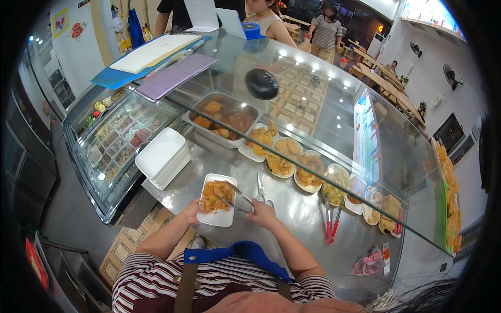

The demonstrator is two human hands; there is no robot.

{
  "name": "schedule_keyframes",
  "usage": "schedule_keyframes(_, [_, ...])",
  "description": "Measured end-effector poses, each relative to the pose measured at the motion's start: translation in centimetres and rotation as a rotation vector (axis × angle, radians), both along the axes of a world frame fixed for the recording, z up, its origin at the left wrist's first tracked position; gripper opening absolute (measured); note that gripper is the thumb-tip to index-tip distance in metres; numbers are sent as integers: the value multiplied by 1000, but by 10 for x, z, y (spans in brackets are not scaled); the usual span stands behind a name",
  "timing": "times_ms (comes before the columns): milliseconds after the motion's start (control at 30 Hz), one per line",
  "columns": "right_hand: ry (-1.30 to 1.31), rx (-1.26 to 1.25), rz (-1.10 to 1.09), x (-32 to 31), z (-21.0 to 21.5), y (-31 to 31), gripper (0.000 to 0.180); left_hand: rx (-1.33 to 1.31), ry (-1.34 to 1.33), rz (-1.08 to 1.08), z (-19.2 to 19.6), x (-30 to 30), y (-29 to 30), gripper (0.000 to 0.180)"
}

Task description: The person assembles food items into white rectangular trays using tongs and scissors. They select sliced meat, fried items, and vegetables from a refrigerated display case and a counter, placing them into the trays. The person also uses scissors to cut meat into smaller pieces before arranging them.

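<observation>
The left hand [192, 211] steadies a white rectangular plate [219, 215] of fried food [216, 194] on the steel counter [297, 214]. The right hand [262, 214] grips metal tongs [235, 197], tips at the food. Scissors [260, 189] lie just beside; red-handled tongs [331, 221] lie further right. A stack of plates [163, 156] sits left.

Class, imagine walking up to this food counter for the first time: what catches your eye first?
At the centre, the right hand works metal tongs over golden fried food on a white rectangular plate, steadied by the left hand. A row of fried dishes curves away rightward under the glass.
</observation>
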State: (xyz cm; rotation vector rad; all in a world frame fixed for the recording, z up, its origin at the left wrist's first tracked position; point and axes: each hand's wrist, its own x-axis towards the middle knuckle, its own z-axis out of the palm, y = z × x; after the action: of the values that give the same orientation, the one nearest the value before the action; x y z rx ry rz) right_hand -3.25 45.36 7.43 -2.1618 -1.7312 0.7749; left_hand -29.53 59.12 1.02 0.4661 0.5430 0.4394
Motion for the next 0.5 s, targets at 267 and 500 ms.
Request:
schedule_keyframes(267, [230,346,-632,-47,-23,-29,58,737,493,143,-24,-30,72,47])
schedule_keyframes(500, [-217,343,-1240,-77,-56,-67,59,1365,578,109,35,-81,90,36])
